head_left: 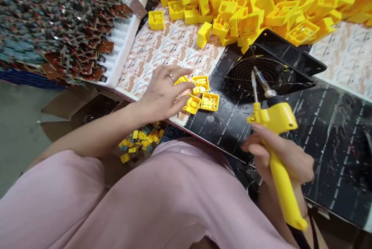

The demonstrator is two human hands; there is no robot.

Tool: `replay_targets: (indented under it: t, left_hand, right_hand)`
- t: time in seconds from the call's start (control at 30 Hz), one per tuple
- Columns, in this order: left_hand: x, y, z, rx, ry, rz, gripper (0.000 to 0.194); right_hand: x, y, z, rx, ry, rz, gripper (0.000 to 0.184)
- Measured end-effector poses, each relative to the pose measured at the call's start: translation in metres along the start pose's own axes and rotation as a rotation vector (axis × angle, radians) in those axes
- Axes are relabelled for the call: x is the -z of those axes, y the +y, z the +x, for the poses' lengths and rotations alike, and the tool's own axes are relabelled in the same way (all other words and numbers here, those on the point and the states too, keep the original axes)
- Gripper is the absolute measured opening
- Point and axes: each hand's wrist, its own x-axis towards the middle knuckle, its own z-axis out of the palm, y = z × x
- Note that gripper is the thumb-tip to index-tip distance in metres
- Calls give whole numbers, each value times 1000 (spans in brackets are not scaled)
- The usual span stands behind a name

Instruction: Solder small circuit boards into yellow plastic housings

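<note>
My right hand is wrapped round the handle of a yellow soldering gun. The gun's metal tip and a thin feed tube point away from me, over a black fan. On the left, my left hand reaches over a small group of open yellow plastic cases, its fingers apart and a ring on one of them. The fingertips are at the cases' near side and partly cover some of them. Moulded ribs and small parts show inside the cases.
Many yellow cases are heaped along the back. At left, a white foam tray stands beside a dense pile of circuit boards. More yellow pieces lie below the edge of the black-covered bench.
</note>
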Motion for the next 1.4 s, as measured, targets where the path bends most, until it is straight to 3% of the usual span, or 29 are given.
replay_targets:
  t: [0.1,0.27,0.47,0.67,0.83,0.9,1.0,1.1,1.2,1.3,1.4]
  left_hand:
    - [1,0,-12,-87,63,96,42]
    - [-9,7,-19,-201,56,252,39]
    - [3,4,-18,-290,21,243,34]
    - [2,14,-28,-322,-48,95,40]
    - [-11,29,-26,-383,-38,-10,38]
    - [-12,25,-16,-332,3,-22,48]
    - [-6,8,14,-88,37,36,51]
    - [-1,-8,51,102,-88,59,43]
    - [-4,-9,83,139,-222,60,38]
    - [-11,0,99,150,-222,83,35]
    - [-9,5,98,164,-234,61,37]
  right_hand:
    - [-8,-1,22,226,-44,-93,16]
    - [-38,2,58,301,-164,-143,25]
    - [-60,15,76,376,-312,-150,29]
    - [-52,3,56,273,-118,-418,22]
    - [-49,3,47,182,-182,-183,24]
    - [-49,5,47,117,-158,-198,27]
    - [-55,6,51,74,-110,-241,25]
    - [-66,3,56,94,-143,-190,27]
    - [-74,1,59,96,-206,-82,31]
    - [-74,2,61,78,-225,33,36]
    - [-67,2,60,65,-162,63,34]
